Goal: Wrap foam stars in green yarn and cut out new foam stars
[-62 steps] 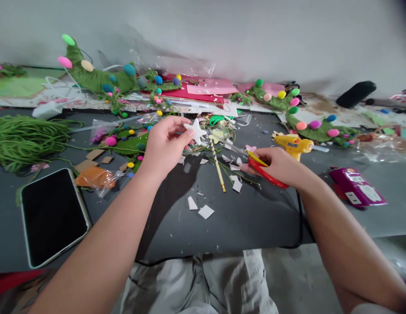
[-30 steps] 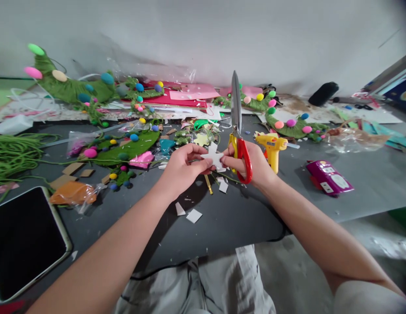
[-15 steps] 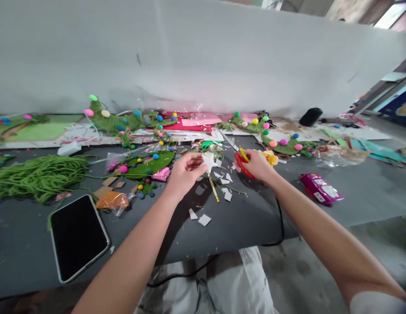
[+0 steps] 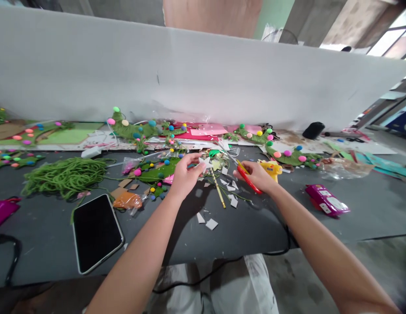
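My left hand is closed on a small white star, pinched between thumb and fingers above the middle of the table. In my right hand is a pair of scissors with red and yellow handles; its blades point away from me and to the left. The star and the blades are apart. Just below the star lies a gold-coloured pencil. White offcuts are scattered around it on the dark table. A yellow glue gun lies partly hidden behind my right hand.
Green yarn, a phone and an orange packet lie at left. Green wrapped shapes with pompoms line the back by a white panel. A purple packet lies at right. A black cable hangs at the front edge.
The camera view has tilted up and turned left, so the table's contents appear shifted. The star in my left hand now looks flatter, tipped at another angle. Both hands keep their hold.
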### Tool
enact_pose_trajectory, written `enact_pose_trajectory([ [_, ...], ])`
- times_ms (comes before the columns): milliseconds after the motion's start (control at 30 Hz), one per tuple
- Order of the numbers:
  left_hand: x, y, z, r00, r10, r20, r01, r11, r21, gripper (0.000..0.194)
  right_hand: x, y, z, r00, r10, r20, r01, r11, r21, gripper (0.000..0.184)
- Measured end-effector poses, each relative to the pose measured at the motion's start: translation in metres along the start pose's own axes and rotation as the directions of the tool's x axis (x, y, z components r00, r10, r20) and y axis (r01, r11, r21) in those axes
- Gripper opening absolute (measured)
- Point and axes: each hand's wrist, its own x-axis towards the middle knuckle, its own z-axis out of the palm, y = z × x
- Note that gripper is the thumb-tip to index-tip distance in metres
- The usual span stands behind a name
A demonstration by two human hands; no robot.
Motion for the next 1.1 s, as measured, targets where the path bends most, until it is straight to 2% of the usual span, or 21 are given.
enact_pose_trajectory([
  [100, 0.006, -0.003, -0.005, 0.999, 0.009, -0.043, -0.008, 1.0, 0.019, 0.026, -0.005, 0.0, 0.007, 0.999, -0.015, 0.034, 0.014, 1.0, 0.011, 0.06],
  [467, 0.006, -0.006, -0.006, 0.999, -0.03, -0.043, 0.029, 0.999, -0.041, 0.022, -0.017, 0.011, 0.023, 0.997, -0.013, 0.074, 0.015, 0.999, -0.03, 0.056],
  [700, 0.005, -0.007, -0.005, 0.997, -0.062, -0.042, 0.058, 0.994, -0.093, 0.022, -0.016, 0.014, 0.025, 0.996, -0.022, 0.089, 0.024, 0.999, -0.03, 0.052],
  [1100, 0.006, -0.007, -0.003, 0.994, -0.096, -0.055, 0.09, 0.989, -0.114, 0.021, -0.016, 0.009, 0.024, 0.995, -0.007, 0.096, 0.008, 1.0, -0.012, 0.057],
])
